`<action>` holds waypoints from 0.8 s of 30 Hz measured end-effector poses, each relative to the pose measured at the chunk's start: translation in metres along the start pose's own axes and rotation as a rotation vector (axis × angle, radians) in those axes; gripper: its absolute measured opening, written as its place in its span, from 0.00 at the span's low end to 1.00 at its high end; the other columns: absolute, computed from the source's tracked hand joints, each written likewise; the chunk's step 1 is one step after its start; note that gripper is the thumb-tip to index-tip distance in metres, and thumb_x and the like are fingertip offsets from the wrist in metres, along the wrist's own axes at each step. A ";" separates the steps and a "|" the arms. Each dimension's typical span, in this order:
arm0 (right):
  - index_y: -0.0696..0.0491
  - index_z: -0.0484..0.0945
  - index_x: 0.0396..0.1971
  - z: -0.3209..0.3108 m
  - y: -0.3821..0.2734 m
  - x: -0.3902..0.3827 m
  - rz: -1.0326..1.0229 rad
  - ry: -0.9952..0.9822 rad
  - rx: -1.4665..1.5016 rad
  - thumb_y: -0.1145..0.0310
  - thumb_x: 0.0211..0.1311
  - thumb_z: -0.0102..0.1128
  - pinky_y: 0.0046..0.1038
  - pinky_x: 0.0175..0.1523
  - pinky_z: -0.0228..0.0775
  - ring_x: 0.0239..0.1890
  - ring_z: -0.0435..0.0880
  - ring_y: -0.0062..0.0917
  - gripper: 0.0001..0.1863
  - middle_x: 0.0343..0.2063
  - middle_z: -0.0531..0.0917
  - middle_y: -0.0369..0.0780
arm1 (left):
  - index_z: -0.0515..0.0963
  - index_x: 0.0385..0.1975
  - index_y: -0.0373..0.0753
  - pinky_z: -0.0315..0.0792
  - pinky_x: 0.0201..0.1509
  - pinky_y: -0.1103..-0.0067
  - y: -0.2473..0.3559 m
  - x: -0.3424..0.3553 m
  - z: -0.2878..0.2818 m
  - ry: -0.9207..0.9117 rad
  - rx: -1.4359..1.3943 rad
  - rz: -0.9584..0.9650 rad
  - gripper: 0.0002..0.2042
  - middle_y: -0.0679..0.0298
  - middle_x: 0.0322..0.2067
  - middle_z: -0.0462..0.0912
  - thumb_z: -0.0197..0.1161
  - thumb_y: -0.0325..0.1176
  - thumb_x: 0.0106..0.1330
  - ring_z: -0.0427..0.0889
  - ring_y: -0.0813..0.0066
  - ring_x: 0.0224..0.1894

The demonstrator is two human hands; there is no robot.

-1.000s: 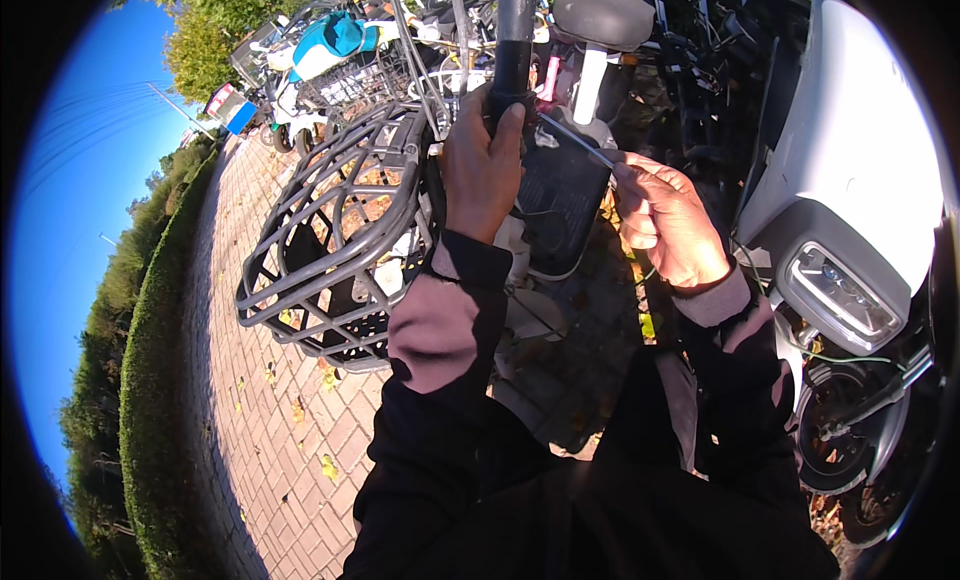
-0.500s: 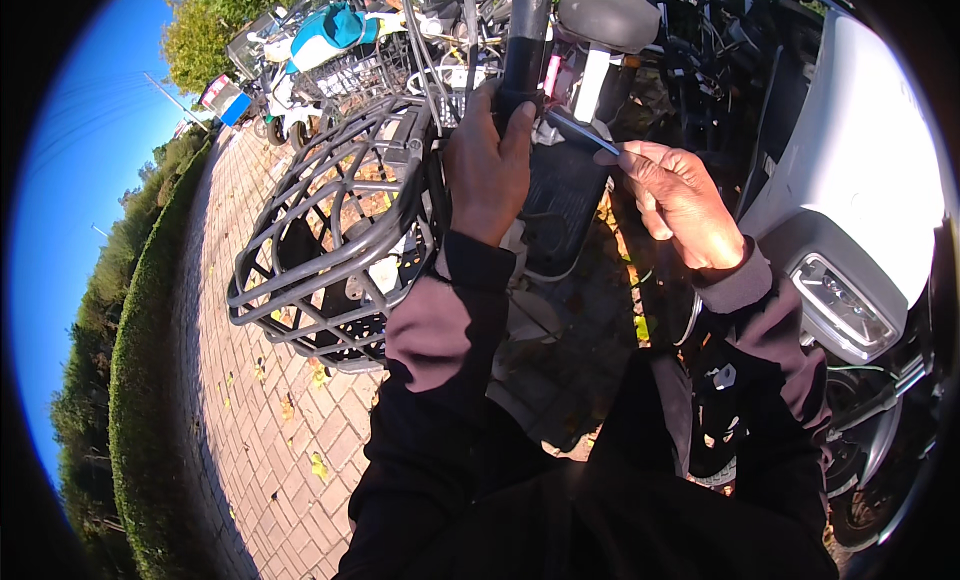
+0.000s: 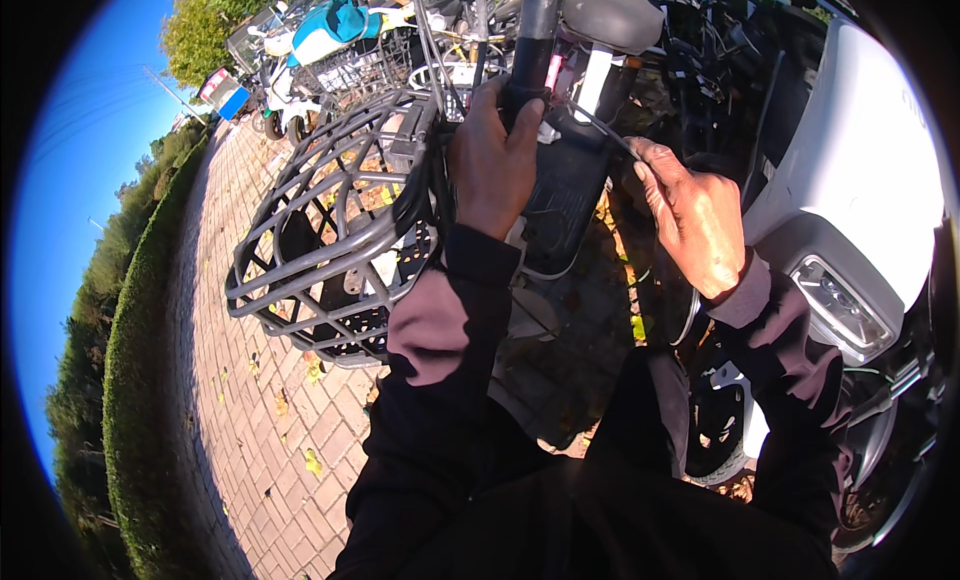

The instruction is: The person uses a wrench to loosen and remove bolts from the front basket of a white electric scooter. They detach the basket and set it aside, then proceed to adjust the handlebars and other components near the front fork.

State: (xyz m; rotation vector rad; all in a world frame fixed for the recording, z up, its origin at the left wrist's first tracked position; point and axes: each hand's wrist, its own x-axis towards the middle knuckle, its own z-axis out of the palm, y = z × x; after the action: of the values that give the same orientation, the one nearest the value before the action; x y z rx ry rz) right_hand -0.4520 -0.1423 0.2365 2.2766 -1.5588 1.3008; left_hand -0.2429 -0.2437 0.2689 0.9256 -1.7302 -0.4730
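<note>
My left hand [image 3: 495, 160] is wrapped around the dark upright stem [image 3: 535, 30] of a bicycle, just behind its grey wire basket [image 3: 320, 250]. A thin grey cable [image 3: 590, 115] runs from the stem down to my right hand [image 3: 695, 215], which pinches its lower end between thumb and fingers. The black front panel [image 3: 565, 195] of the bicycle hangs between my two hands. Both forearms are in dark sleeves with pinkish cuffs.
A white scooter [image 3: 860, 180] with a headlamp stands close on the right. Several parked bicycles, one with a teal cover [image 3: 335, 25], crowd the far side. A brick path [image 3: 250, 420] with fallen leaves runs along a trimmed hedge [image 3: 130, 380] on the left.
My view has tilted slightly, so the basket and hands sit a little lower. Both hands keep their holds on the stem and the cable.
</note>
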 end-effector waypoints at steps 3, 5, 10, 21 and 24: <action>0.60 0.77 0.53 0.008 -0.004 0.002 0.291 0.028 0.862 0.64 0.73 0.57 0.20 0.26 0.60 0.15 0.67 0.14 0.17 0.14 0.73 0.30 | 0.75 0.51 0.32 0.75 0.43 0.66 -0.002 0.001 0.001 0.003 0.006 0.045 0.18 0.51 0.35 0.84 0.62 0.39 0.69 0.84 0.54 0.37; 0.61 0.77 0.52 0.010 -0.002 0.002 0.573 -0.044 1.180 0.65 0.74 0.57 0.17 0.24 0.55 0.13 0.62 0.12 0.16 0.12 0.69 0.27 | 0.74 0.51 0.31 0.75 0.43 0.66 -0.003 0.001 0.001 -0.008 -0.024 0.054 0.18 0.51 0.34 0.84 0.62 0.38 0.69 0.84 0.55 0.37; 0.61 0.74 0.53 0.019 0.000 0.002 0.609 -0.075 1.368 0.68 0.76 0.51 0.17 0.18 0.49 0.14 0.58 0.10 0.14 0.15 0.64 0.27 | 0.70 0.57 0.34 0.73 0.27 0.85 -0.001 0.002 -0.003 -0.070 -0.052 0.003 0.21 0.67 0.37 0.81 0.62 0.41 0.70 0.79 0.84 0.31; 0.59 0.76 0.58 0.021 0.011 0.007 -0.040 -0.020 0.273 0.75 0.65 0.57 0.23 0.21 0.61 0.15 0.66 0.17 0.20 0.17 0.71 0.34 | 0.74 0.50 0.31 0.75 0.32 0.76 0.004 0.001 -0.003 -0.023 -0.074 0.018 0.17 0.60 0.31 0.83 0.63 0.37 0.69 0.82 0.75 0.27; 0.57 0.71 0.64 0.011 0.012 0.006 -0.442 0.055 -0.681 0.77 0.50 0.61 0.27 0.24 0.68 0.16 0.73 0.24 0.35 0.19 0.71 0.38 | 0.74 0.50 0.31 0.75 0.32 0.75 0.005 0.000 -0.002 -0.022 -0.085 -0.043 0.17 0.60 0.31 0.84 0.63 0.37 0.69 0.82 0.75 0.28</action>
State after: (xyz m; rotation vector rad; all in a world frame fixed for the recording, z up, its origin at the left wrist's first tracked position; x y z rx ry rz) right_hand -0.4539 -0.1582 0.2294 1.9488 -1.1371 0.5893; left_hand -0.2429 -0.2403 0.2736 0.9012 -1.6996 -0.5826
